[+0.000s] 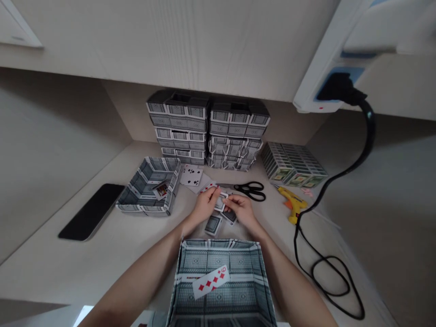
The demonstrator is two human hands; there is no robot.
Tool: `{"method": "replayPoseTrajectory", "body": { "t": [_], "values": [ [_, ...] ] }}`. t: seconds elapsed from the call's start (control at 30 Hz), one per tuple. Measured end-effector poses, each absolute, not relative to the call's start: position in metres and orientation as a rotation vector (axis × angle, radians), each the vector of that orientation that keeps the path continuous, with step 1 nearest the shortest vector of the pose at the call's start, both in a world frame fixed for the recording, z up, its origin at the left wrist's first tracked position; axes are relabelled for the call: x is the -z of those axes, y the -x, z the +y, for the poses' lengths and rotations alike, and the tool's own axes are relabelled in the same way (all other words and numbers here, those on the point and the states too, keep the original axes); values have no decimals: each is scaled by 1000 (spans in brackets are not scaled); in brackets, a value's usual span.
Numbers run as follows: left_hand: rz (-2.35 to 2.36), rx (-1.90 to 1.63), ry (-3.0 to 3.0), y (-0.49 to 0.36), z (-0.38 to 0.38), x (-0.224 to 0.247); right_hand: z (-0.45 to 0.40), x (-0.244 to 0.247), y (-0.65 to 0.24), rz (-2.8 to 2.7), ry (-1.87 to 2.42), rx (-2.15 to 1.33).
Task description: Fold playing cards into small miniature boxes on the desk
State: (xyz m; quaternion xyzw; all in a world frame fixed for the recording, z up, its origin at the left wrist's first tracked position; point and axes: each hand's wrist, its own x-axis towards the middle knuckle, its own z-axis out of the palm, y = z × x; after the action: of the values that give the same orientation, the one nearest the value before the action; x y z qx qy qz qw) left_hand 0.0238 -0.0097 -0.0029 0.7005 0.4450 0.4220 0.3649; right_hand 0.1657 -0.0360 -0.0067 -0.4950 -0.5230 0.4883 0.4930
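Between my two hands is a playing card (220, 202), its patterned back up; whether more cards lie under it I cannot tell. My left hand (205, 204) grips its left side, and my right hand (241, 208) pinches the right side. Just below them on the table lie a patterned card stack (213, 225) and more face-down cards (229, 216). Closer to me, between my forearms, stands an open box made of playing cards (221, 254). A strip cut from a diamond card (211, 282) lies in it.
Left are a second card box (146, 210) and a black phone (91, 212). Loose cards (191, 175) and black scissors (252, 190) lie beyond my hands. Stacked card boxes (180, 122) and packed decks (291, 164) stand behind. Right, a yellow glue gun (293, 204) lies beside a black cable (369, 131).
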Motion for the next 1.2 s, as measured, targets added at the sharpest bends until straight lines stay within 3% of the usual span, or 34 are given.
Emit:
{"method": "replayPoseTrajectory", "body": {
  "t": [1.2],
  "values": [
    [1052, -1121, -1610, -29, -9, 1, -38, 6, -163, -1256, 1180, -1197]
  ]
}}
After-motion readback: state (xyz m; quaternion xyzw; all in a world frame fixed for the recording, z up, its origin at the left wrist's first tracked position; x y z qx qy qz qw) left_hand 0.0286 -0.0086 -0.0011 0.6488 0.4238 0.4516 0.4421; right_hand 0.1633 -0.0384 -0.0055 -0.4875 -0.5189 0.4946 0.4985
